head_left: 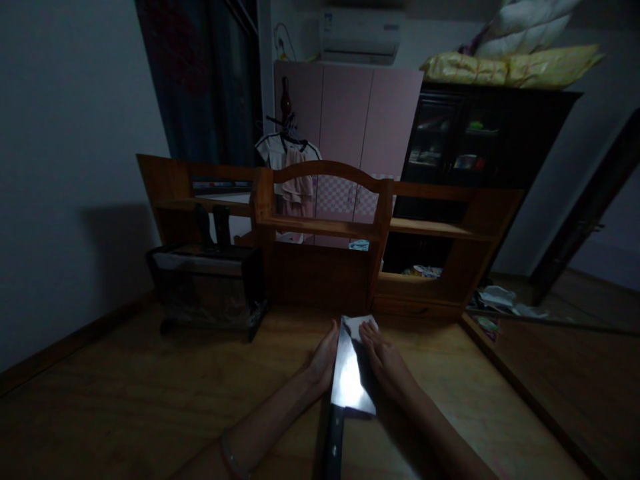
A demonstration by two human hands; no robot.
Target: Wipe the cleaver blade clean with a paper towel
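Note:
A cleaver (349,380) points away from me above the wooden surface, its broad shiny blade lit brightly and its black handle (335,443) towards me. My left hand (324,357) is closed along the blade's left side, near the far end, thumb upward; its other fingers are mostly hidden. From the right, my right hand (384,357) presses its fingers together over the blade's far right corner. A pale patch lies under those fingertips; I cannot tell whether it is a reflection or a thin sheet. Neither hand touches the handle.
At the left stands a dark knife block (207,280) with black-handled pieces in it. A wooden shelf unit (320,227) runs along the far edge of the wooden surface (280,413). Behind are hanging clothes (297,177), a pink wardrobe (345,120) and a dark cabinet (510,133).

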